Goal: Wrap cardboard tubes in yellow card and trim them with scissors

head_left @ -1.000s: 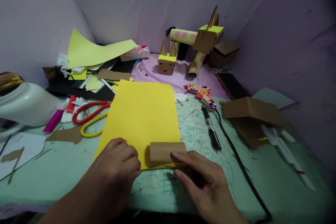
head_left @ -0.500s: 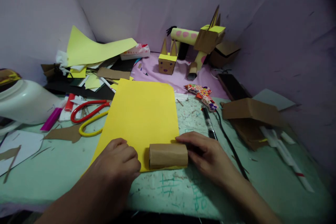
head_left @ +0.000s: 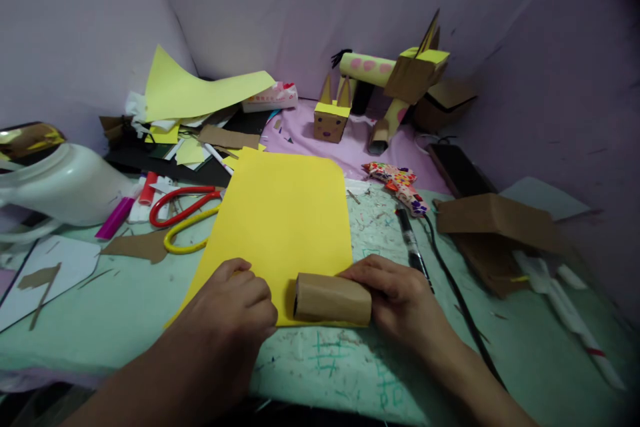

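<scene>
Right hand (head_left: 399,290) is touching the tube (head_left: 331,299), thumb hiding; leftward, left hand (head_left: 231,307) is curling on paper (head_left: 285,213); both grips unclear.

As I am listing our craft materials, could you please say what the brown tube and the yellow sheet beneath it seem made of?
Brown tube: probably cardboard, matte, judging by its dull, plain brown surface. Yellow sheet: likely paper or thin card, smooth and matte, judging by its even colour without glare.
</scene>
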The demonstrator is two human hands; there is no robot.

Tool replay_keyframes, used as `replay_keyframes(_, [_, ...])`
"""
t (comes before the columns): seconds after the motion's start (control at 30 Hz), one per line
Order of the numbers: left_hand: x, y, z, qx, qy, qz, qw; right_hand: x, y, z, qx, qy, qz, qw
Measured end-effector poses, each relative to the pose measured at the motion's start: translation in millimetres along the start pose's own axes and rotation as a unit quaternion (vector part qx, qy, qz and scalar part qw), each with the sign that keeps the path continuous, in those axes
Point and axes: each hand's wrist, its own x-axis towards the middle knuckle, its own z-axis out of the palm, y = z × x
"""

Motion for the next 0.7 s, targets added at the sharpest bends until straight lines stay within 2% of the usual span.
replay_keyframes(0.2, [-0.6,-0.5,0.1,0.009,0.005,0.005,1.000,0.7,0.4,0.1,-0.006,0.000,-0.007,1.000])
replay_keyframes(0.4, [3.6,3.6,-1.0,-0.005,0.043,-0.004,0.999,2.0,0.6,-0.7,-0.009,-0.008,-0.018,1.000])
replay_keyframes(0.53, [4.7,4.1,-0.9,0.002,0.036,-0.006,0.999,5.0,1.3,-1.4,-0.003,-0.033,-0.032,0.999])
replay_keyframes(0.7, [4.6,3.2,-0.5,-0.002,0.043,-0.004,0.999,9.2,2.9,-2.3,-0.002,-0.057,-0.016,0.998])
